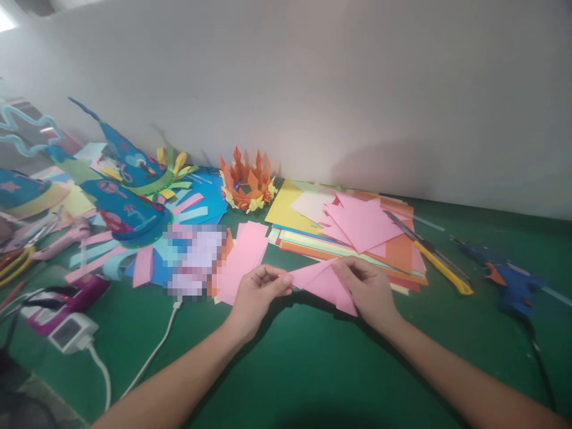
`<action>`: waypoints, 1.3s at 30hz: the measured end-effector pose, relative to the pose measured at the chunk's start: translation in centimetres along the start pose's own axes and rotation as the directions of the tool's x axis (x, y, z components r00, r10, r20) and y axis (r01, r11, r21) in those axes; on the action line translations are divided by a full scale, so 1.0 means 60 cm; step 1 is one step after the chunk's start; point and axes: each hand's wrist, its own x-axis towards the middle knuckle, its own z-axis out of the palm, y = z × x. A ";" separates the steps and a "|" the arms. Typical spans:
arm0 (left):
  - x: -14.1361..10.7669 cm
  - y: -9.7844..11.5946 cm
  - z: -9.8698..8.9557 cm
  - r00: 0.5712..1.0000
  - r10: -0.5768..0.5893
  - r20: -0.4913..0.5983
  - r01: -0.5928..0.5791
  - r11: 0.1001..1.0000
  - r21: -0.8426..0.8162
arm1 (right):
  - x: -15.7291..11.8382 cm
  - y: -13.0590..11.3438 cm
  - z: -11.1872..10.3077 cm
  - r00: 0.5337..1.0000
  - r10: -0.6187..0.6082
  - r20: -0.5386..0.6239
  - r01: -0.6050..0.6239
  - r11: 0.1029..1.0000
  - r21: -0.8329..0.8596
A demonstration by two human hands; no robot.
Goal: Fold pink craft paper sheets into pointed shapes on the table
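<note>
Between my two hands is a folded piece of pink paper (322,285), held just above the green table. The fingers of my left hand (261,292) pinch its narrow left tip. My right hand (369,292) grips the wider right side, thumb on top near the upper edge; its other fingers are partly hidden. Beyond the hands lies a stack of coloured paper (357,253) with loose pink sheets (364,223) on top. Left of it are several pink paper pieces (245,256), close to my left hand.
A yellow cutter knife (442,265) rests against the stack's right side; a blue glue gun (513,283) lies farther right. An orange paper crown (245,185) stands by the wall. Decorated blue cone hats (120,202), scissors (20,265), a pink glue gun (67,238) and a power strip (67,304) with cables crowd the left.
</note>
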 end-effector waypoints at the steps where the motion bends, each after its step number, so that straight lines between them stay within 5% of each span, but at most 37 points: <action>1: 0.000 0.000 0.000 1.000 -0.001 0.005 0.001 1.000 -0.010 | 0.000 0.000 -0.001 1.000 -0.005 -0.004 0.005 1.000 0.000; 21: -0.004 0.001 -0.006 0.999 -0.004 0.035 0.007 0.997 -0.078 | 0.001 0.002 -0.003 1.000 -0.030 0.001 0.030 0.999 -0.030; 25: -0.001 0.005 -0.012 0.992 0.023 0.120 -0.026 0.999 0.020 | 0.002 0.007 -0.002 0.998 -0.052 0.026 0.053 0.998 -0.043; 29: -0.003 -0.001 -0.013 0.966 0.054 0.251 -0.103 0.976 0.189 | -0.002 0.005 0.004 0.984 -0.110 0.144 0.118 0.992 -0.051; 34: -0.015 -0.013 -0.003 0.936 0.088 0.339 -0.215 0.909 0.357 | -0.009 -0.001 0.011 0.911 -0.153 0.382 0.202 0.975 -0.090; 39: -0.008 -0.004 -0.007 0.907 0.175 0.384 -0.350 0.818 0.456 | -0.005 0.006 0.007 0.897 -0.068 0.437 0.102 0.993 -0.055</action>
